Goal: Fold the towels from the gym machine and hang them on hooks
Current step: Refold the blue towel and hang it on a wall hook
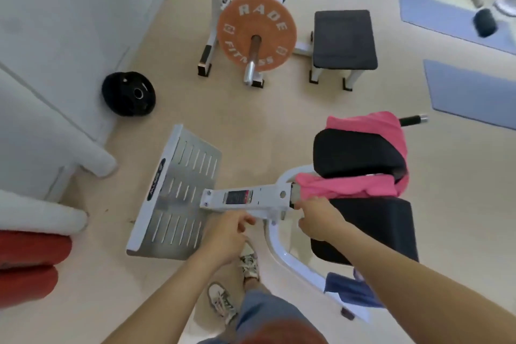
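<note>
A pink towel (371,184) is draped over the black pads of the white gym machine (251,198), running from the upper pad down across the gap to the lower pad. My right hand (318,218) grips the towel's near left edge where it meets the machine's arm. My left hand (226,237) hovers just below that arm with loosely curled fingers, holding nothing. A blue towel (351,292) hangs low on the machine's frame, behind my right forearm. At the left edge, white (42,215) and red (30,248) folded towels hang against the wall.
The machine's metal footplate (178,190) lies to the left. A black weight plate (128,93) sits by the wall. Farther back stand an orange plate on a rack (257,33) and a black bench (344,39). Blue mats (469,89) lie at the right.
</note>
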Demonstrator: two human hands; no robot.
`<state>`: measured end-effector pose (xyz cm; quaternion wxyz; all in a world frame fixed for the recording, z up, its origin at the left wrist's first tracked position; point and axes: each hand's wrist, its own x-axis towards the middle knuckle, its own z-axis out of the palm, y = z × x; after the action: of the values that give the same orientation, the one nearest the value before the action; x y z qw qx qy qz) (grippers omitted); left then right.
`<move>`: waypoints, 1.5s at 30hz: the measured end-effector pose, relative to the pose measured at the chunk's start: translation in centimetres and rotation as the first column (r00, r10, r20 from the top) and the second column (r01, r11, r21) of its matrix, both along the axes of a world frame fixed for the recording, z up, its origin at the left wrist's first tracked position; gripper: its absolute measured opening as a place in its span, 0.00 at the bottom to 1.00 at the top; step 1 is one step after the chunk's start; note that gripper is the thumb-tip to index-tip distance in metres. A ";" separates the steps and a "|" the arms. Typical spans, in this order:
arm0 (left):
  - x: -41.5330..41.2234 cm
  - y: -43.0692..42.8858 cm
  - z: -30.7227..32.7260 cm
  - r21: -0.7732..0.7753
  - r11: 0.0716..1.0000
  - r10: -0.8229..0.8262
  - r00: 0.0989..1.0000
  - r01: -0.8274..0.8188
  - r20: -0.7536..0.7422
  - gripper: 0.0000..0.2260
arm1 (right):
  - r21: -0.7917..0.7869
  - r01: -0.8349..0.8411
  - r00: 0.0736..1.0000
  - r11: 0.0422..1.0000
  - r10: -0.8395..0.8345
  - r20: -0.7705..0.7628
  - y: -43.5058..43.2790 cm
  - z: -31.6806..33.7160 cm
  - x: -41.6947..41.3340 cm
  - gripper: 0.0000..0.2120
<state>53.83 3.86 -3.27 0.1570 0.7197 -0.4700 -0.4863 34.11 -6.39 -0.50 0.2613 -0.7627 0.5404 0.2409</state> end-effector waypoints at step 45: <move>-44.9 -1.2 -7.1 0.118 0.905 -0.424 0.856 0.408 0.297 0.06 | 0.013 0.411 0.873 0.912 -0.397 0.283 9.2 -11.1 -37.2 0.08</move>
<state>8.97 2.67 -10.41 -0.0471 0.6731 -0.6209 -0.3990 -3.13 2.86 -11.61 0.3611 -0.6651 0.6510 0.0581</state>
